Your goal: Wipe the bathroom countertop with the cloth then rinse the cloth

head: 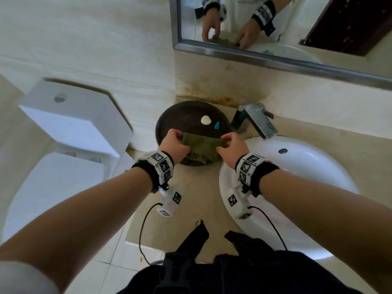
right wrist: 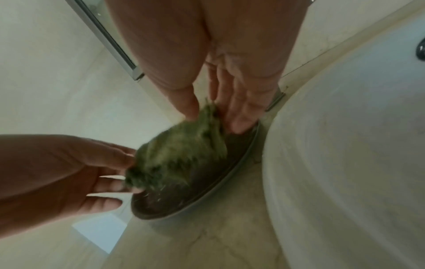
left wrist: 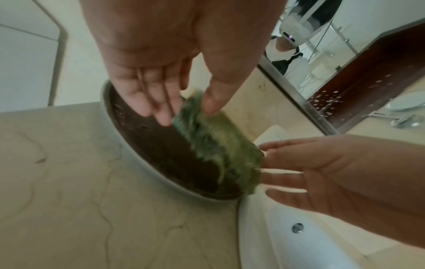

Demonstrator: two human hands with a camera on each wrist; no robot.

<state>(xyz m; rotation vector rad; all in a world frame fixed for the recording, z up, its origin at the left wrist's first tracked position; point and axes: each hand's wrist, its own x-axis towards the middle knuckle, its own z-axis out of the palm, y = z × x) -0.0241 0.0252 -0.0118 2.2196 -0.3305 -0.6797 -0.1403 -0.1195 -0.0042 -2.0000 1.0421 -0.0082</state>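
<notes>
A green cloth (head: 201,146) (left wrist: 214,145) (right wrist: 181,154) hangs stretched between my two hands just above a dark round tray (head: 186,115) (left wrist: 161,145) (right wrist: 207,191) on the beige countertop (head: 195,198). My left hand (head: 180,137) (left wrist: 186,111) pinches the cloth's left corner between thumb and fingers. My right hand (head: 224,141) (right wrist: 214,112) pinches the right corner the same way. The cloth's lower edge sags onto the tray's near rim.
A white basin (head: 307,172) lies right of the tray, with a metal faucet (head: 254,122) behind it. A white soap piece (head: 205,120) and a small teal object (head: 217,125) sit on the tray. A toilet (head: 70,128) stands left. A mirror (head: 275,28) hangs above.
</notes>
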